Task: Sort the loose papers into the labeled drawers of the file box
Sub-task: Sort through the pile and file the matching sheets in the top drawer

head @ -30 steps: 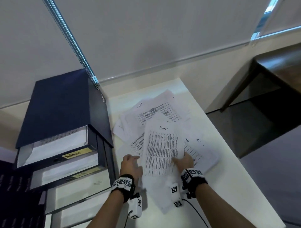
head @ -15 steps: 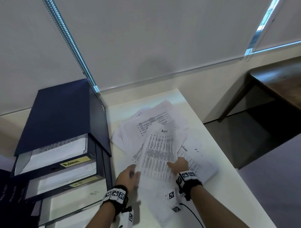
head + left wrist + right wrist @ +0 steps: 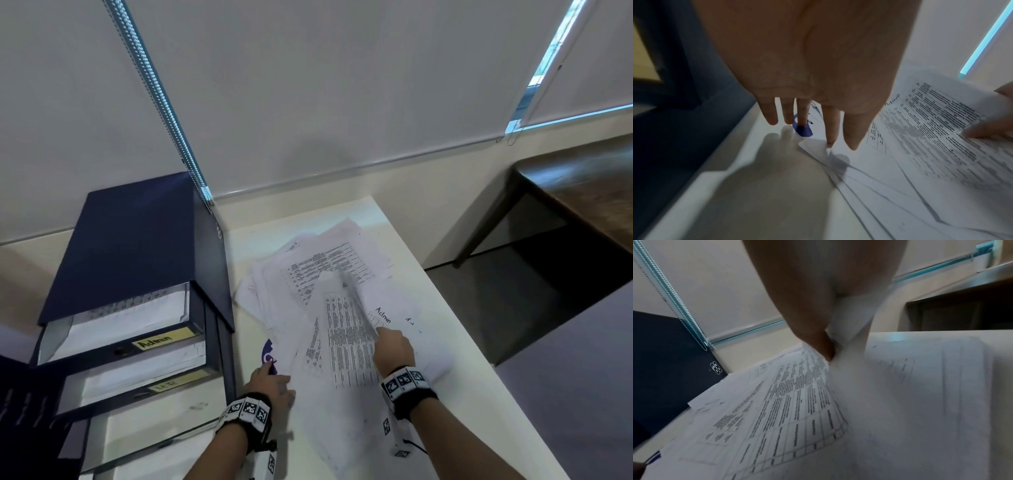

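Observation:
A loose pile of printed papers [image 3: 325,270] lies on the white table [image 3: 472,404]. My right hand [image 3: 383,334] pinches the right edge of the top printed sheet [image 3: 346,342] and holds that edge raised; in the right wrist view the thumb and fingers [image 3: 826,347] clamp the sheet [image 3: 797,410]. Beneath it lies a sheet handwritten "Admin" [image 3: 383,315]. My left hand [image 3: 270,377] lies flat with straight fingers [image 3: 830,129] on a paper corner [image 3: 813,146]. The dark blue file box [image 3: 137,246] stands at the left, with its "Admin" drawer [image 3: 154,342] open and holding paper.
A second labelled drawer [image 3: 171,383] and lower drawers [image 3: 144,431] stick out below the Admin one. A purple patch [image 3: 269,353] shows by my left fingertips. A blind's bead chain [image 3: 161,102] hangs behind the box. The table's right edge drops to the floor, and a dark wooden table [image 3: 582,198] stands beyond.
My right hand has lifted the top sheet's right edge and swung it leftward. My left hand slid off that sheet to the left, and the purple patch came into view.

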